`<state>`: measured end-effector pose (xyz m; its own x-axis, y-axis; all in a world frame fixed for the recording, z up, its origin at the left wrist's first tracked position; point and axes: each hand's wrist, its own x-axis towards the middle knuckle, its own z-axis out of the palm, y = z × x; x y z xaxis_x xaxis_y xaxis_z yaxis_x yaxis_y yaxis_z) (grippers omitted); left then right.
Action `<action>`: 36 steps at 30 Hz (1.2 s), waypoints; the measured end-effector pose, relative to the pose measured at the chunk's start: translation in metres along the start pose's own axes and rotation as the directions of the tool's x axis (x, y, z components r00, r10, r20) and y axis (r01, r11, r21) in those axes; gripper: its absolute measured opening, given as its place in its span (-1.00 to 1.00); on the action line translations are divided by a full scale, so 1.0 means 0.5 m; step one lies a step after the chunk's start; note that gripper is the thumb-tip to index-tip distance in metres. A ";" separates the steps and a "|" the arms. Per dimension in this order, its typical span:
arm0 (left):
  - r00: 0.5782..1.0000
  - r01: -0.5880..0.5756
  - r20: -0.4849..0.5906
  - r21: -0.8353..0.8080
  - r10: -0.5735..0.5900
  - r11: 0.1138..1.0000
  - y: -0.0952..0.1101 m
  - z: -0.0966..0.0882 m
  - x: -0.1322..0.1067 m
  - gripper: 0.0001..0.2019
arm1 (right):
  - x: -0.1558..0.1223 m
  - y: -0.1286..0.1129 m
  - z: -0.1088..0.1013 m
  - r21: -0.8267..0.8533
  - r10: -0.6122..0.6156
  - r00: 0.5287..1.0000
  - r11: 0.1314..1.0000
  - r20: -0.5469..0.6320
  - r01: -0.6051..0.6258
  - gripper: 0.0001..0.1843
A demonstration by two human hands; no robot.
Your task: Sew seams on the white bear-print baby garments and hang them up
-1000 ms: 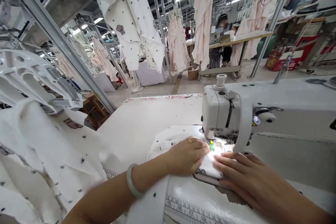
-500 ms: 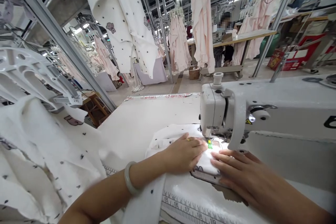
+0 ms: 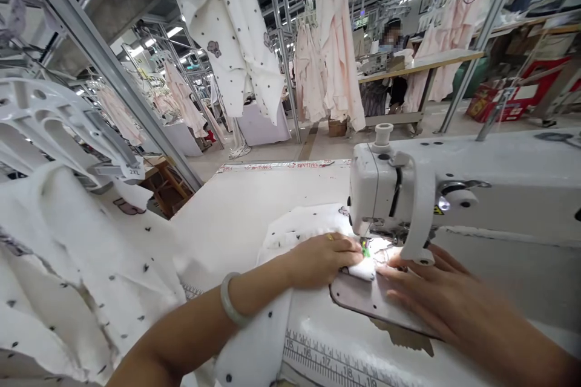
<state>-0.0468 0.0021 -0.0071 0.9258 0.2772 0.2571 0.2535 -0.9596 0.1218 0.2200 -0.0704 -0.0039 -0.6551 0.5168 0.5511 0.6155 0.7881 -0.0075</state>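
Observation:
White fabric with small dark prints (image 3: 313, 221) lies on the sewing machine bed and passes beneath the needle area. My left hand (image 3: 320, 259) is on it, fingers bent close together and gripping it just left of the green presser foot (image 3: 365, 248). A pale bangle (image 3: 230, 299) circles that wrist. To the right of the foot, my right hand (image 3: 438, 290) stretches its fingers apart, the tips at the fabric's lit edge. Part of this hand is behind the white curved guard (image 3: 418, 211) of the sewing machine (image 3: 508, 184).
Printed white garments (image 3: 86, 266) hang from a white hanger (image 3: 49, 109) on the left. Another printed garment (image 3: 227, 42) and pink garments (image 3: 338, 54) hang ahead. A printed ruler (image 3: 336, 366) runs along the near table edge. A person (image 3: 391, 42) sits at a farther table.
The fabric's near edge has moved up toward the needle, baring more of the metal plate. My left fingers are drawn in closer together. My right hand has shifted slightly rightward, under the guard.

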 end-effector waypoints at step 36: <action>0.967 0.192 0.144 0.129 -0.209 0.973 0.017 -0.021 0.023 -0.65 | -0.032 0.009 0.034 0.033 0.130 0.988 0.991 0.084 -0.133 -0.61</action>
<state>-0.0368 -0.0024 0.0071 0.8826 0.4623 0.0854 0.4601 -0.8867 0.0445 0.2257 -0.0696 -0.0268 -0.6040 0.6412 0.4733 0.6825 0.7228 -0.1084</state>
